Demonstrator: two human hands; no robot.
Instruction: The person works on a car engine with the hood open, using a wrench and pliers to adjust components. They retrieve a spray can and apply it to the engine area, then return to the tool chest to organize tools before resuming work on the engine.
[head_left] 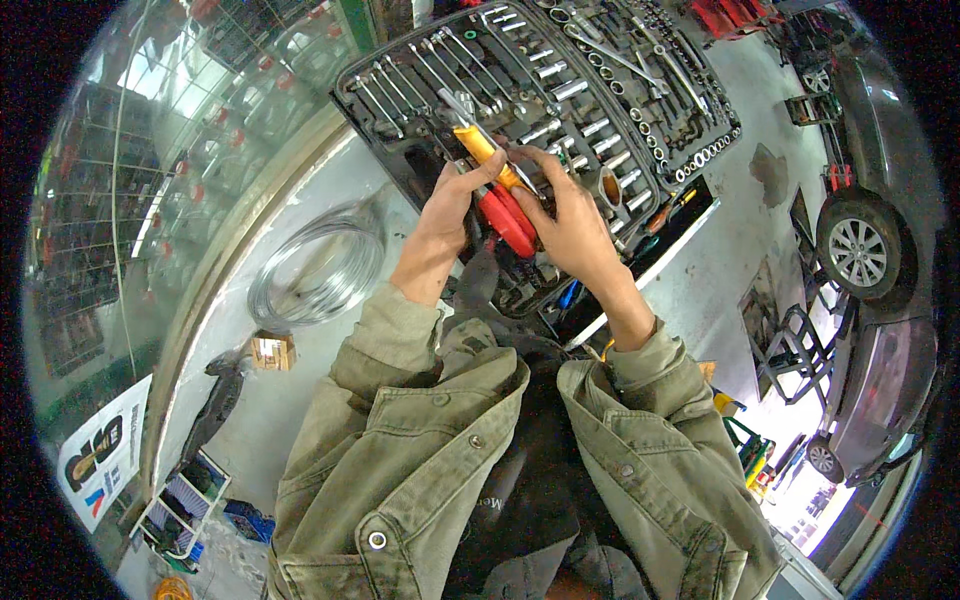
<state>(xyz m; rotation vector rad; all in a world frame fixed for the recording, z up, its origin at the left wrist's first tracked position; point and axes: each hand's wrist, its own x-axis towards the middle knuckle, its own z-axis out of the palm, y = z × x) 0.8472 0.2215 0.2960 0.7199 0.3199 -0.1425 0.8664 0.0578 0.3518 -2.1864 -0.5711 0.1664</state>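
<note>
My left hand [450, 215] and my right hand [565, 220] are closed around a bundle of hand tools: one with a yellow handle [475, 143] and one with red handles [512, 225], with metal parts pointing up and left. Which fingers grip which tool is partly hidden. The tools are held over an open black tool case [365, 110] with rows of wrenches [390, 95], ratchets and sockets [625, 180]. Along the case's lower right lies a narrow tray [675, 240] with screwdrivers.
A coil of silver wire [315, 270] and a small cardboard box [272, 351] lie on the pale surface at left, beside a glass wall [120, 200]. A wire rack [180, 510] is at lower left. A dark car [875, 370], scissor lift frames [800, 340] and a red object [722, 15] are at right.
</note>
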